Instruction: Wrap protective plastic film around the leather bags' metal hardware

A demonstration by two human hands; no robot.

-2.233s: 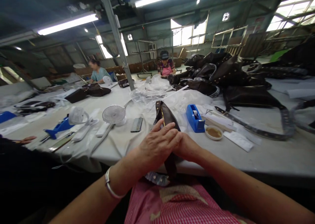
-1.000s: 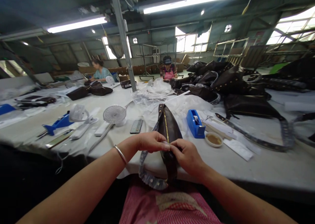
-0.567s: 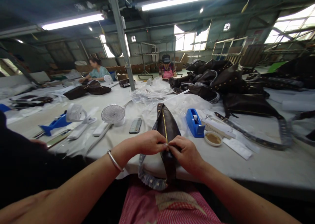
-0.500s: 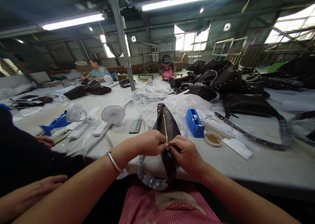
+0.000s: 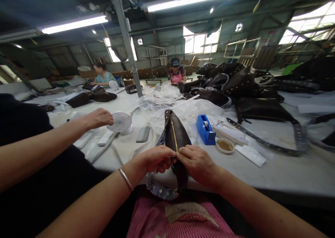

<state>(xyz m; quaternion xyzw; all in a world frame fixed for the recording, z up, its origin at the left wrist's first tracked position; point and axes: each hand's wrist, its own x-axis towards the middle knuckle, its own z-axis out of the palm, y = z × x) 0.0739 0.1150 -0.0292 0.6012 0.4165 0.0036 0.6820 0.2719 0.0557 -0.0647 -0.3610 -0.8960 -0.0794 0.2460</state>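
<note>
A dark brown leather bag (image 5: 176, 133) with a gold zip lies lengthwise on the white table (image 5: 274, 168), its near end hanging over the edge towards my lap. My left hand (image 5: 154, 159) and my right hand (image 5: 196, 163) meet at the near end of the zip, both pinched shut on the bag. A wrapped, studded strap (image 5: 157, 189) loops below my hands. A silver bangle sits on my left wrist.
A co-worker's arm (image 5: 52, 140) in a black top reaches in from the left, hand near a small white fan (image 5: 119, 121). A blue tape dispenser (image 5: 205, 129), a dish of glue (image 5: 224, 145) and piled dark bags (image 5: 240, 84) lie right. Two people sit far back.
My hands have stayed pinched at the zip's near end. The co-worker's arm has come in from the left and stretched across to the fan, covering the blue object there.
</note>
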